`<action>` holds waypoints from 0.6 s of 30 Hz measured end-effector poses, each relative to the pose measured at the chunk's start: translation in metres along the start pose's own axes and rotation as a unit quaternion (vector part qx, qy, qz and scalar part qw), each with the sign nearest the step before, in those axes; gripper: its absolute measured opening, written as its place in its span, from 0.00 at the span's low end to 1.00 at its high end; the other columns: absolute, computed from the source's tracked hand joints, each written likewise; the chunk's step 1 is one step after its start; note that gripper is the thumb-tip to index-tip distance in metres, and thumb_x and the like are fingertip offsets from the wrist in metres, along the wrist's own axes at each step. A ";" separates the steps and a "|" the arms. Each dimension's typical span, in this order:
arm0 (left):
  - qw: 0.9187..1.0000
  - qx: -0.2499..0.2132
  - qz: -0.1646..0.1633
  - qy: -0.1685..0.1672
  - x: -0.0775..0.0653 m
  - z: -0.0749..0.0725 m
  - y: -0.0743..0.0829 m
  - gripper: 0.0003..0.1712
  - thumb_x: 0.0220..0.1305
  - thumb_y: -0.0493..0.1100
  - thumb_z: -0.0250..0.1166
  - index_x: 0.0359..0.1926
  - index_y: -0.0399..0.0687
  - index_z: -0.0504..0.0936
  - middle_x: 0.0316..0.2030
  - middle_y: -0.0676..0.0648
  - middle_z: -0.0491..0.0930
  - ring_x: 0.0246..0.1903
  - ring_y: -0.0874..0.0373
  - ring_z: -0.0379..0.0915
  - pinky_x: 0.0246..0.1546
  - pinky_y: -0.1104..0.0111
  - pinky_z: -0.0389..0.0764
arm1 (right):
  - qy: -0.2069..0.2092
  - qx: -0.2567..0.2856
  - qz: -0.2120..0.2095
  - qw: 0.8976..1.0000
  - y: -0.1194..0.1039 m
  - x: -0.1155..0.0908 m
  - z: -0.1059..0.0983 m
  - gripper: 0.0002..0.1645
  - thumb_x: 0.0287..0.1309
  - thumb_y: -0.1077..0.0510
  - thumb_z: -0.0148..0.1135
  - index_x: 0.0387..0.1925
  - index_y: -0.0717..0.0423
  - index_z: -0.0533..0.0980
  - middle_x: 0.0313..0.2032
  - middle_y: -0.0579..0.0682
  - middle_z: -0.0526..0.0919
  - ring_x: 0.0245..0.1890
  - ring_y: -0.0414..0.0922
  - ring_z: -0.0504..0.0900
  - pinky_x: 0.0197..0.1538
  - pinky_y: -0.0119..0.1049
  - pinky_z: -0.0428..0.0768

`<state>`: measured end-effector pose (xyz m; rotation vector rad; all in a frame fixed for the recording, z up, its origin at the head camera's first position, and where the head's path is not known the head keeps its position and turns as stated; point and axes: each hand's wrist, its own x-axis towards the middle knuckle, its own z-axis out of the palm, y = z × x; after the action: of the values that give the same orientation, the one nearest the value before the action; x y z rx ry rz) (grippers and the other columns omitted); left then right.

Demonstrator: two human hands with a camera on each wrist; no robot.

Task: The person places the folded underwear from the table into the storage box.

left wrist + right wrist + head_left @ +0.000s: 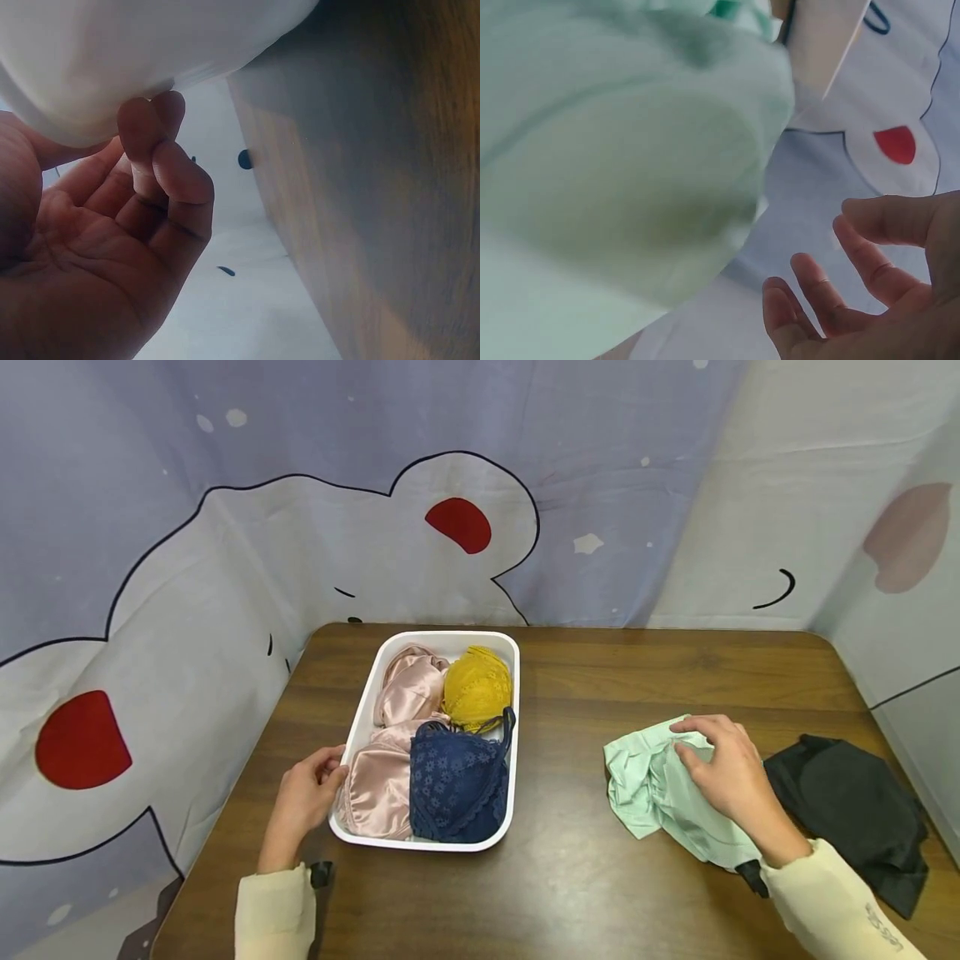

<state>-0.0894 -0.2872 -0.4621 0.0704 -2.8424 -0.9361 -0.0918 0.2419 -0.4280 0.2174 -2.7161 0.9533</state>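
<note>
At the left side of a white plastic tray [450, 846], my left hand [302, 795] pinches the rim. In the left wrist view, curled fingers [180, 176] meet the tray's outer wall from below. Inside the tray lie pink satin bra cups [378, 781], a yellow lace bra [477, 690] and a navy lace bra [456, 781] with a loose strap. My right hand [731, 772] hovers over a crumpled mint green garment [637, 768], thumb and fingers spread apart and holding nothing. The right wrist view shows the mint cloth [645, 172] beside the fingertips, apart from them.
A black folded garment [847, 810] lies at the right of the brown wooden table [570, 877], partly behind my right forearm. A printed fabric curtain [600, 485] rises along the table's back and sides.
</note>
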 end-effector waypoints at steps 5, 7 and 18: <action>1.000 0.002 -0.002 0.001 -0.001 0.000 0.000 0.16 0.61 0.35 0.63 0.50 0.37 0.80 0.30 0.46 0.77 0.28 0.55 0.68 0.30 0.63 0.68 | -0.022 -0.018 0.024 0.999 0.015 -0.006 -0.012 0.14 0.56 0.68 0.60 0.46 0.59 0.78 0.51 0.65 0.72 0.52 0.67 0.64 0.47 0.60 0.61; 1.000 0.001 -0.001 0.002 -0.001 0.000 0.001 0.16 0.61 0.35 0.63 0.50 0.38 0.80 0.30 0.46 0.77 0.28 0.55 0.68 0.31 0.63 0.68 | -0.034 -0.024 0.029 0.999 0.022 -0.006 -0.017 0.15 0.56 0.68 0.59 0.46 0.59 0.78 0.53 0.66 0.70 0.52 0.67 0.63 0.46 0.60 0.60; 1.000 0.004 -0.006 -0.006 -0.001 -0.001 0.003 0.16 0.62 0.35 0.63 0.51 0.37 0.79 0.30 0.46 0.77 0.28 0.55 0.68 0.30 0.64 0.67 | -0.163 -0.035 0.023 0.986 0.067 -0.004 -0.032 0.12 0.51 0.65 0.66 0.40 0.58 0.78 0.52 0.69 0.70 0.52 0.68 0.62 0.46 0.61 0.61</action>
<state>-0.0885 -0.2855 -0.4598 0.0824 -2.8604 -0.9295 -0.0965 0.3144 -0.4449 0.3253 -3.0588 0.9017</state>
